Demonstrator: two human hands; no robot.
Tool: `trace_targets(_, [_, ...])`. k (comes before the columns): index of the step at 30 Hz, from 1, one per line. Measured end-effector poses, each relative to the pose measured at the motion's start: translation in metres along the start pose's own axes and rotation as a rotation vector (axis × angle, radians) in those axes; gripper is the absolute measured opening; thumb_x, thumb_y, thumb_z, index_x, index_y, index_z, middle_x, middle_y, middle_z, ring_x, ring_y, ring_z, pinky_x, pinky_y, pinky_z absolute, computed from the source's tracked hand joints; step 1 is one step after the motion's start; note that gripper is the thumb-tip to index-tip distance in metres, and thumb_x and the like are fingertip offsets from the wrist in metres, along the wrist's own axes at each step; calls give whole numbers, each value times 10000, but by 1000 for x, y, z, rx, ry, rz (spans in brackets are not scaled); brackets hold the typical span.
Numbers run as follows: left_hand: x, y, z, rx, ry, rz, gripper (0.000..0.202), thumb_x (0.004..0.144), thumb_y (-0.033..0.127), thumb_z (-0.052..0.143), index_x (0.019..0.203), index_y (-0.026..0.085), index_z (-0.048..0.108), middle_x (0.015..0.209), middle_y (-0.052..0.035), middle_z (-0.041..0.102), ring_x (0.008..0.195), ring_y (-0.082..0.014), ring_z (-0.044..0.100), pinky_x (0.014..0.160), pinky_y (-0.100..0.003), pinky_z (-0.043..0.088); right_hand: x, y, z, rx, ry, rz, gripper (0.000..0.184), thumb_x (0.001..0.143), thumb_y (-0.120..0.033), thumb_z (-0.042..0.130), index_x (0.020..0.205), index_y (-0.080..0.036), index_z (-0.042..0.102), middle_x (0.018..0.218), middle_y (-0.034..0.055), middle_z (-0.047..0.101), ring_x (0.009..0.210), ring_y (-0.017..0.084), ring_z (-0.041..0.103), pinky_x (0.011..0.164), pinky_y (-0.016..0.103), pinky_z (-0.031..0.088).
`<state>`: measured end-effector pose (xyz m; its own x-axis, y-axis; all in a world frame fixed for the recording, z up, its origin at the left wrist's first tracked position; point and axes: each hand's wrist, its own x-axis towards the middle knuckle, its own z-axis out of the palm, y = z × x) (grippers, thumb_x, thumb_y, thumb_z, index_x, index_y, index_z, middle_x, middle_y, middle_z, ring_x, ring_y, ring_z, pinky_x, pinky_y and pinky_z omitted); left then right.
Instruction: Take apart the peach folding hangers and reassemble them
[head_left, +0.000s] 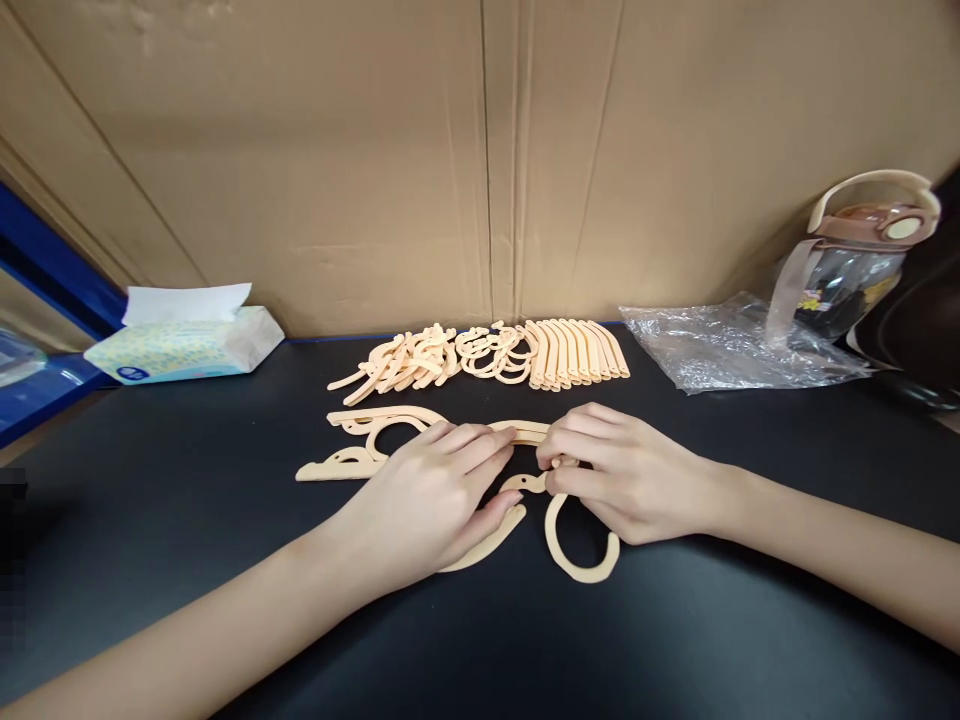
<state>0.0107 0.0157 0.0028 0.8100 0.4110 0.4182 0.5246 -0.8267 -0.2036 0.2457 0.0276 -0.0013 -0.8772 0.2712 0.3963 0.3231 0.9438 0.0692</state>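
Observation:
Beige plastic pieces, which look like folding clothes hanger parts, lie under my hands on the black table. My left hand lies palm down, its fingers curled over a curved hanger arm with the thumb along its end. My right hand pinches the base of a hanger hook; the round hook sticks out below its fingers. A small peg shows between the right fingers. Another hanger arm spans behind both hands. A folded hanger lies left of my left hand, partly covered by it.
Behind are a heap of hanger arms, loose hooks and a neat row of arms. A tissue pack stands left. Clear plastic bag and water bottle are right. Cardboard walls the back.

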Motion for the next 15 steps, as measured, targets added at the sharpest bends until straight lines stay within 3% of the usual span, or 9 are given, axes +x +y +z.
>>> trace_targets(4, [0,1,-2,-31,-20,-39,342,984,294,391,1075,85,646,1113,-124,669,962,-241,624,786,-364,509,-2,3,1,77,54,43,288,909,-20,383,816,-157,619,1008,87,596,920,208,500,777,346,383])
trace_targets(9, [-1,3,-7,-169,-53,-96,321,954,314,484,1180,115,596,1180,-97,635,1046,-235,578,873,-367,458,-4,4,-3,126,-3,50,230,870,-23,434,903,-136,632,1031,103,578,923,219,481,814,370,380])
trace_targets(15, [-4,7,-9,-277,1,-20,200,928,244,542,1085,156,630,1058,-25,667,937,-182,575,786,-327,412,-4,4,-4,127,-29,77,265,830,8,426,909,-151,622,999,86,556,878,206,470,799,363,381])
